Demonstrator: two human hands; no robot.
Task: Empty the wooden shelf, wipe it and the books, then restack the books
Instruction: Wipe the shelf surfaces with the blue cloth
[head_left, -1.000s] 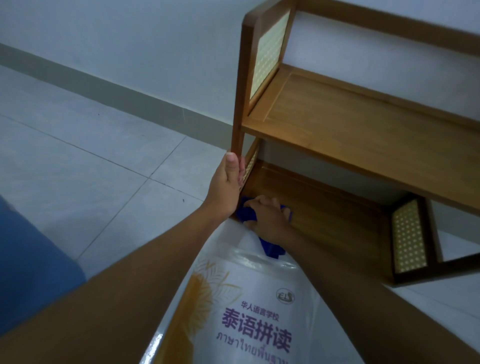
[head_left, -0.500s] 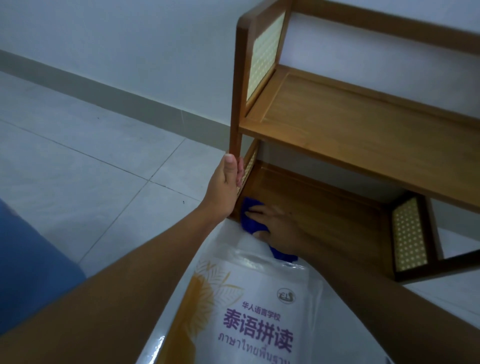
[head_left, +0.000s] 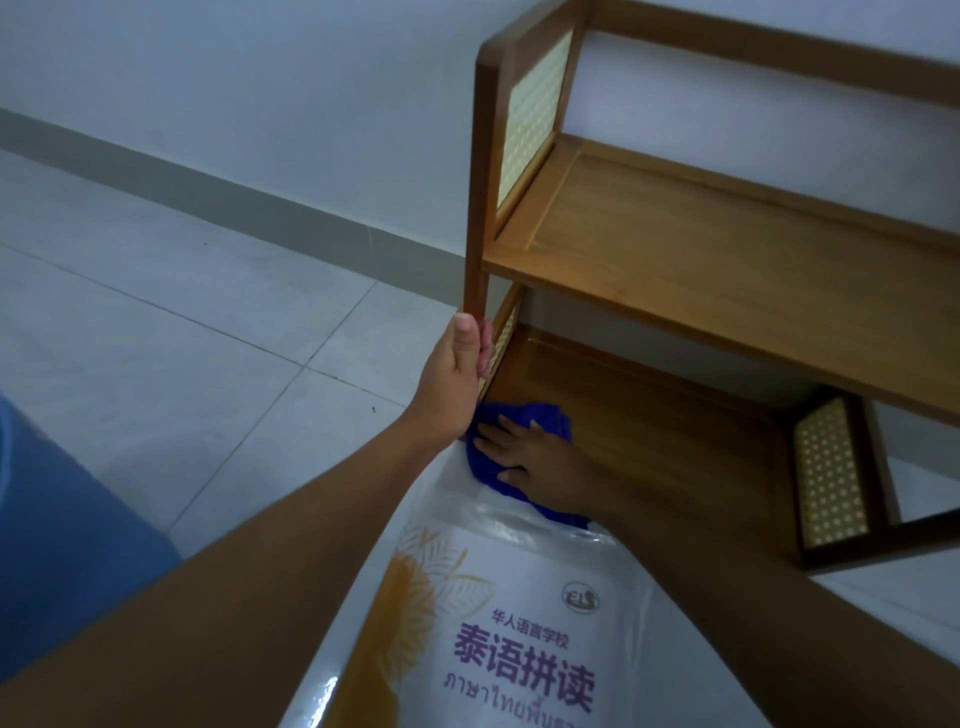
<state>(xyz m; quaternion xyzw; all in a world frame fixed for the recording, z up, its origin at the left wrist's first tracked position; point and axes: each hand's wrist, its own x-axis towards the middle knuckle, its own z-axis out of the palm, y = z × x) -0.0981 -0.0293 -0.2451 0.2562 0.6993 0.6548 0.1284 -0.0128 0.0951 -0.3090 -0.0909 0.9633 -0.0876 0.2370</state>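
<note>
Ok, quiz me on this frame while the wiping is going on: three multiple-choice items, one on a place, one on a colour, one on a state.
1. Where is the cloth?
A. on the upper board
B. on the lower board
C. on the floor tiles

2. What colour is the cloth?
A. red
B. blue
C. white

3. What is the left hand doing?
A. gripping the shelf's front post
B. lying flat on the floor
C. hanging free

Answers:
1. B, as the right hand presses it flat on the lower board near the left end.
2. B, as deep blue fabric shows around the fingers.
3. A, as its fingers are curled round the post just below the upper board.
</note>
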